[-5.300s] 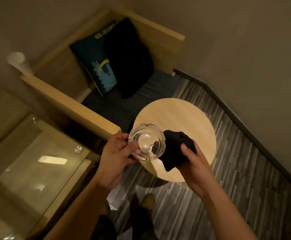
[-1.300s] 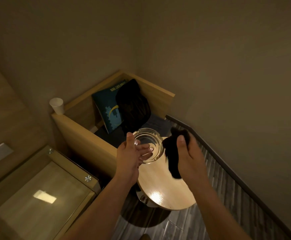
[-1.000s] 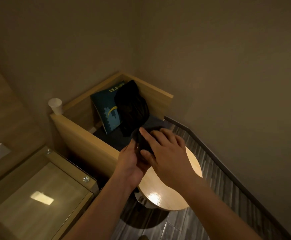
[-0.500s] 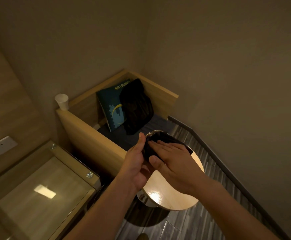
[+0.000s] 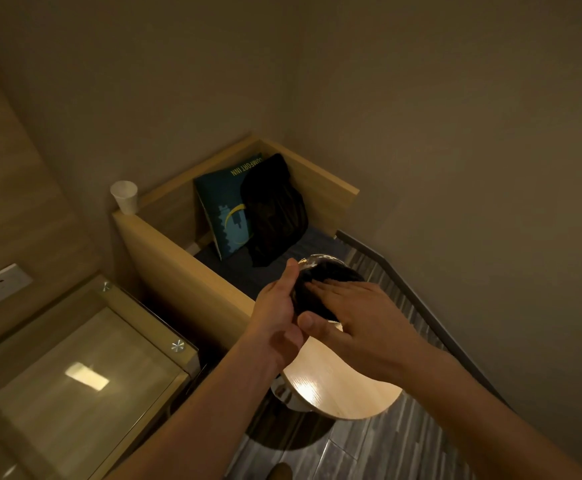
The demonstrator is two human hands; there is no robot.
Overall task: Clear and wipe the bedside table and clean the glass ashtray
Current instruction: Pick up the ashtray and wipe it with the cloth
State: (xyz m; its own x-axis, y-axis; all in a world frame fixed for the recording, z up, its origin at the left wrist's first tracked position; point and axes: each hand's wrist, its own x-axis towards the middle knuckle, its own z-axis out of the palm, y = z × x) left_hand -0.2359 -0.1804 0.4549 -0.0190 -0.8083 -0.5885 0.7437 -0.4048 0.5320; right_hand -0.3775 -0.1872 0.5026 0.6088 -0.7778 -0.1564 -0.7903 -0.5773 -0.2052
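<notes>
One round wooden table [image 5: 338,386], dim corner rm

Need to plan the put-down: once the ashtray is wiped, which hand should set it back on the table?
Left, probably. The left hand already grips the ashtray above the table; the right hand is flat on the cloth inside it.
</notes>
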